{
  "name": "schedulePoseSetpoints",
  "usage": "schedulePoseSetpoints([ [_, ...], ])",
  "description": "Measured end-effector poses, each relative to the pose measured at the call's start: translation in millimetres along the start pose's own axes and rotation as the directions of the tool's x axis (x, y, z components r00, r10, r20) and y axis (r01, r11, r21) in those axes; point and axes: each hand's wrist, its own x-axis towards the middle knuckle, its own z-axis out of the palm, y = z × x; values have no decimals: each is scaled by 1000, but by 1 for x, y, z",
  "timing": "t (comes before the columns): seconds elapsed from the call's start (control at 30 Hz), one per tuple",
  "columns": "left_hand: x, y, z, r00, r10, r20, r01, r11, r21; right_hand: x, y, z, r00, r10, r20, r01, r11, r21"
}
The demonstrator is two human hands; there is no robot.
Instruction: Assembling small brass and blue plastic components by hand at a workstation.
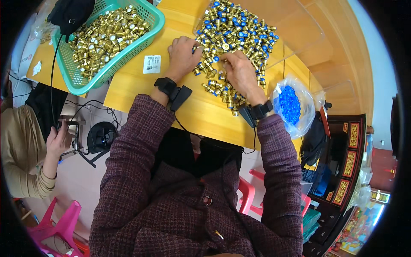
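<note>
A heap of brass fittings [239,30], many with blue caps, spreads over the far middle of the yellow table. My left hand [183,55] is at the heap's left edge, its fingers curled round something they mostly hide. To the right of it, my right hand [242,75] pinches with thumb and forefinger, over the near part of the heap; what lies in the pinch is too small to make out. Several loose fittings [227,94] lie below the right hand. Both wrists wear a black strap with a small device and a cable.
A green basket [156,19] of brass fittings with white ends stands at the left. A white label [152,64] lies beside it. On the right sits a clear bag with blue caps [289,105]. Another person's hand [58,139] shows at far left, above a pink stool [64,220].
</note>
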Motion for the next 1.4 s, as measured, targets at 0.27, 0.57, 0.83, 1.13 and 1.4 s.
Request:
schedulePoseSetpoints([
  [0.27, 0, 0, 1, 999, -40, -9, 40, 998, -41, 20, 6, 22, 987, 112, 113, -92, 981, -172],
  [0.57, 1, 2, 0, 1000, -12, -8, 12, 1000, -28, 17, 23, 12, 951, 219, -218, -249, 961, -123],
  [0.83, 2, 2, 0, 999, -32, 7, 32, 999, -40, 13, 11, 16, 979, 154, -136, -171, 978, -118],
  [1.13, 2, 3, 0, 1000, -14, -10, 14, 1000, -6, 15, 2, 31, 981, 190, 34, -186, 977, -106],
  [1.4, 1, 4, -2, 1000, -19, 2, 19, 1000, 0, 18, 1, 32, 974, 212, 76, -196, 964, -181],
])
